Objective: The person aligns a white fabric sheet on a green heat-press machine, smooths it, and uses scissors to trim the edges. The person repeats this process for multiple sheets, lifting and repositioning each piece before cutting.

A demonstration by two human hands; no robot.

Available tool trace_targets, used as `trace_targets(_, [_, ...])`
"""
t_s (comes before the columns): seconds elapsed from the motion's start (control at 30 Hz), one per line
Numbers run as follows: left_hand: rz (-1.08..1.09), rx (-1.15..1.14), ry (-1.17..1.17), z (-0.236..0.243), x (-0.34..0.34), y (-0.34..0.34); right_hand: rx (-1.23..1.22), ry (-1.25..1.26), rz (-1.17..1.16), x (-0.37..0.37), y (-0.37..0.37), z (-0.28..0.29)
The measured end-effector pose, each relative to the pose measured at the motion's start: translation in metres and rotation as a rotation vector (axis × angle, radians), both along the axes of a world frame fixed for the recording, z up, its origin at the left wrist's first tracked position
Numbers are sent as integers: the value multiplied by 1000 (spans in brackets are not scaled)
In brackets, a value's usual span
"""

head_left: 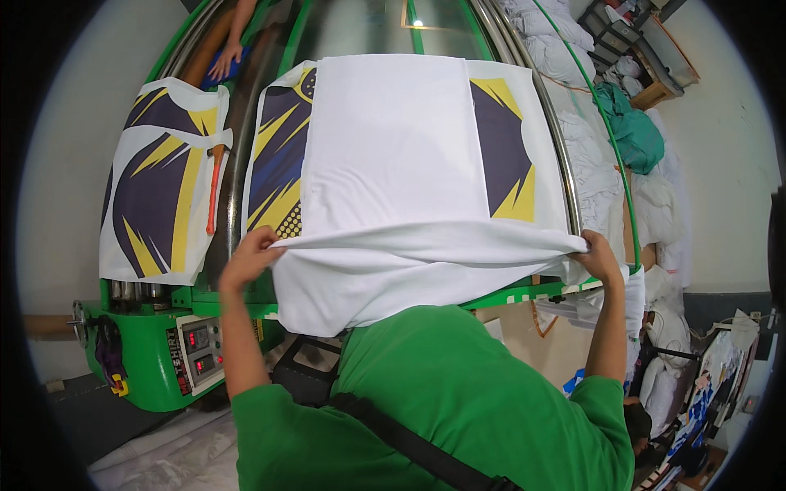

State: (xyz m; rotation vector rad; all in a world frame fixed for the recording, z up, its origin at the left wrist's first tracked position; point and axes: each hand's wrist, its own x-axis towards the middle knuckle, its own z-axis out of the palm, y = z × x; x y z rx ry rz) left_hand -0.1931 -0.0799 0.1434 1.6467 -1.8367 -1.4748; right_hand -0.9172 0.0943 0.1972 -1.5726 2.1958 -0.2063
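Head view: loose white cloth (393, 278) strung between two hands at the near edge of the machine, bunched into soft folds and drooping toward the green shirt (458, 385). Left grip (252, 255) closed on the left corner, right grip (599, 257) pinched shut on the right one, so pretty much stretched side to side. Just beyond, a flat white panel (393, 139), smooth apart from faint ripples near the bottom left. Can't tell whether all one piece with the bunched part, too much overlap at the fold. Underneath, a printed sheet (503, 147) in dark purple and yellow, showing on both sides of the panel.

Best guess on the step: lining up and smoothing cloth over print. Probably calls for even tension next, both corners kept level, folds eased out without dragging the sheet askew.

As for stuff around: metal rail (559, 143) along the right, ending close to the right grip, so worth watching for a snag. Off left, another printed piece (155, 196) with an orange-handled tool (214, 192) lying on its edge. Farther up, a co-worker's hand (229, 56) on something blue, well apart from the cloth. Control panel (201, 348) below left, white bundles (598, 155) and a teal bag (637, 137) piled past the rail. Mostly out of the way, by the look of it.
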Motion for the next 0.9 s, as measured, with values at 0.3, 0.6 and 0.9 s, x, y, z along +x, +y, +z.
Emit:
trace_targets(0.3, [62,-305,6,159,61,-7,-250,-108,46,-21,-40,77])
trace_targets(0.6, [201,-540,-46,223,58,33,-662,-113,-42,-24,-36,114])
trace_targets(0.9, [192,62,72,65,68,132,-473,173,-146,-22,77,-66])
